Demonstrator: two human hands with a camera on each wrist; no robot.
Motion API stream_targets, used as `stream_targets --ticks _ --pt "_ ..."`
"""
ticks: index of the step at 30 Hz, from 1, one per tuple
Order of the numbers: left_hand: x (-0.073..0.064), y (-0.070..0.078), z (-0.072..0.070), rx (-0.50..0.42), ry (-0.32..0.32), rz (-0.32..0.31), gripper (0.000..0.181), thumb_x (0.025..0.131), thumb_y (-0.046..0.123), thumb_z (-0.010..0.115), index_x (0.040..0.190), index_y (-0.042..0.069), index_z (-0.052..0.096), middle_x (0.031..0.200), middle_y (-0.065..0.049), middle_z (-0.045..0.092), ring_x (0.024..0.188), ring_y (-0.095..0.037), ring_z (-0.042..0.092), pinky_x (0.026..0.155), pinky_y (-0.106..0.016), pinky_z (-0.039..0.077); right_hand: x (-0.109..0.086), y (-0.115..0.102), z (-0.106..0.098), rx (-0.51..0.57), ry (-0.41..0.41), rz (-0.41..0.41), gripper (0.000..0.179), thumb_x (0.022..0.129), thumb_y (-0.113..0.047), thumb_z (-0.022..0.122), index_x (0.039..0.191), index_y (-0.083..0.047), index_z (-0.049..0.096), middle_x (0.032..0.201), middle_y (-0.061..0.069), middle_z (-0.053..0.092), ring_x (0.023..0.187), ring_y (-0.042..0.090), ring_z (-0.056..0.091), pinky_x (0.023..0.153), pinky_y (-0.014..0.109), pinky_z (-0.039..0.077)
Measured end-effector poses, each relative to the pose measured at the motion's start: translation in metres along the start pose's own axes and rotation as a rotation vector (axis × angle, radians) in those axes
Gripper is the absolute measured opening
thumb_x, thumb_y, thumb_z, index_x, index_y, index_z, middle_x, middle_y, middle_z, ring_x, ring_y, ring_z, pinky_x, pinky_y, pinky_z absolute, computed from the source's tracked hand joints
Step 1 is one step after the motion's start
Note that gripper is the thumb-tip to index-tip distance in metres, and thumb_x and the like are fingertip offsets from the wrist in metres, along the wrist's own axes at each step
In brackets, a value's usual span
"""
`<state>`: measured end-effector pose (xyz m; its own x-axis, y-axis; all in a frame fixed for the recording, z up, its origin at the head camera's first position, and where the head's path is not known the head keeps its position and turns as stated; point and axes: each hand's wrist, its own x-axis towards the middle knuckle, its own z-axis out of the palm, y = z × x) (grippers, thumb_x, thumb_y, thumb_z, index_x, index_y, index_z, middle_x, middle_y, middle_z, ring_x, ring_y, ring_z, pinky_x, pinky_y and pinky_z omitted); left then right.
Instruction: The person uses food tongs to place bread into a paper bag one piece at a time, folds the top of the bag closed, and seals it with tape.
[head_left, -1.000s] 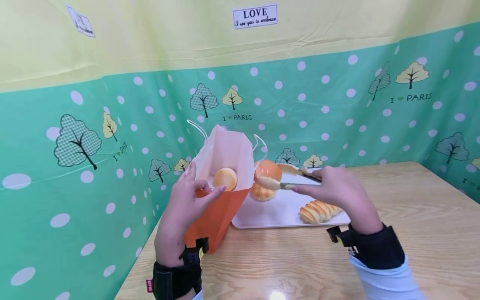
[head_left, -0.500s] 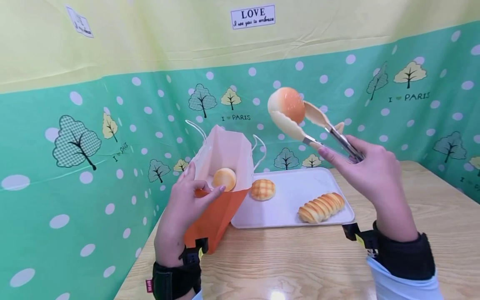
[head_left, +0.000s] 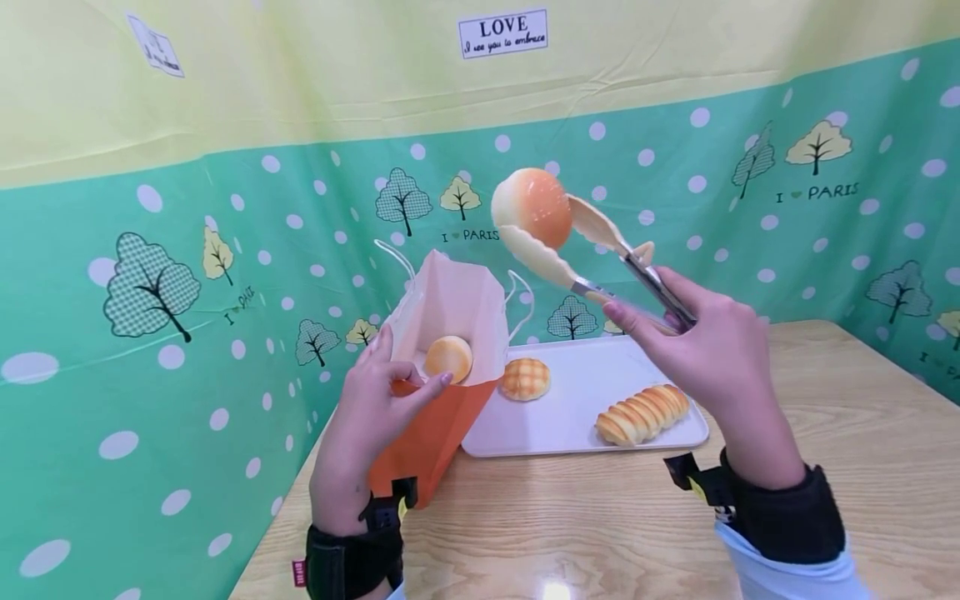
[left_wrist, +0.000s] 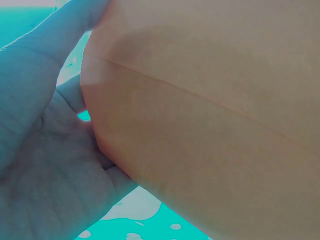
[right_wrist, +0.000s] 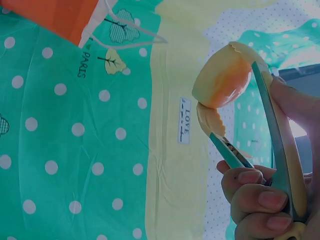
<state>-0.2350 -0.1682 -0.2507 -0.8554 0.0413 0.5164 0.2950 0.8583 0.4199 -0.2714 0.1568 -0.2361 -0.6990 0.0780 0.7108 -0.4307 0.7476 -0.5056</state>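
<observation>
My left hand [head_left: 378, 408] grips the near rim of an orange paper bag [head_left: 450, 425] with white string handles, thumb over the edge. Inside the bag's pale mouth lies a round bun [head_left: 448, 359]. My right hand [head_left: 708, 342] holds metal tongs [head_left: 637, 279] with cream scalloped tips. Between those tips is a glossy orange-and-white bun [head_left: 536, 207], raised above the bag and slightly to its right. In the right wrist view the fingers curl round the tongs [right_wrist: 280, 145], and the bun [right_wrist: 225, 75] sits at their ends. The left wrist view is mostly filled by the bag's side [left_wrist: 200, 115].
A white tray [head_left: 570, 400] stands on the wooden table [head_left: 585, 508] right of the bag, partly behind it. It bears a checked round bun [head_left: 525, 380] and a ridged roll [head_left: 642, 415]. A patterned curtain [head_left: 337, 208] hangs behind and along the left.
The right hand has raised the glossy bun from over the tray with the tongs, then carried it leftward toward the bag. The left hand and bag stay in place.
</observation>
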Motion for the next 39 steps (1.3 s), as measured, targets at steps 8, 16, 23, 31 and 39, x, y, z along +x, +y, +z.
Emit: stream_targets --ticks 8,16,23,31,39 --pt "-0.001 -0.001 -0.001 0.005 0.004 -0.010 0.037 0.077 0.044 0.070 0.060 0.013 0.062 0.149 -0.031 0.029 0.139 -0.042 0.018 0.087 -0.061 0.050 -0.011 -0.021 0.017 -0.005 -0.070 -0.104 0.064 0.069 -0.066 0.064 0.113 -0.019 0.065 0.049 0.000 0.042 0.045 0.016 0.036 0.040 0.032 0.021" --pt "-0.001 -0.001 -0.002 -0.008 -0.013 -0.033 0.038 0.078 0.045 0.069 0.059 0.013 0.062 0.151 -0.030 0.024 0.140 -0.042 0.016 0.093 -0.064 0.045 -0.022 -0.035 0.034 -0.055 -0.173 -0.191 0.071 0.070 -0.073 0.057 0.121 -0.024 0.062 0.048 -0.003 0.034 0.042 0.013 0.028 0.039 0.028 0.018" --pt "-0.002 -0.002 -0.003 -0.019 -0.012 -0.034 0.040 0.078 0.047 0.068 0.058 0.013 0.060 0.151 -0.030 0.023 0.139 -0.043 0.017 0.097 -0.070 0.037 -0.024 -0.036 0.045 -0.101 -0.228 -0.193 0.071 0.069 -0.078 0.050 0.115 -0.026 0.064 0.048 -0.004 0.031 0.043 0.014 0.027 0.040 0.029 0.017" --pt "-0.002 -0.003 -0.004 -0.024 -0.014 -0.036 0.040 0.078 0.047 0.068 0.059 0.013 0.059 0.152 -0.029 0.023 0.139 -0.043 0.016 0.098 -0.071 0.034 -0.024 -0.033 0.048 -0.127 -0.247 -0.187 0.076 0.069 -0.078 0.050 0.123 -0.026 0.061 0.047 -0.005 0.029 0.044 0.014 0.025 0.040 0.029 0.017" --pt "-0.002 -0.002 -0.005 -0.026 -0.011 -0.030 0.040 0.078 0.046 0.068 0.059 0.013 0.059 0.151 -0.030 0.024 0.139 -0.044 0.017 0.097 -0.071 0.036 -0.024 -0.032 0.049 -0.132 -0.262 -0.188 0.077 0.069 -0.079 0.051 0.121 -0.024 0.062 0.047 -0.005 0.032 0.043 0.015 0.028 0.040 0.029 0.019"
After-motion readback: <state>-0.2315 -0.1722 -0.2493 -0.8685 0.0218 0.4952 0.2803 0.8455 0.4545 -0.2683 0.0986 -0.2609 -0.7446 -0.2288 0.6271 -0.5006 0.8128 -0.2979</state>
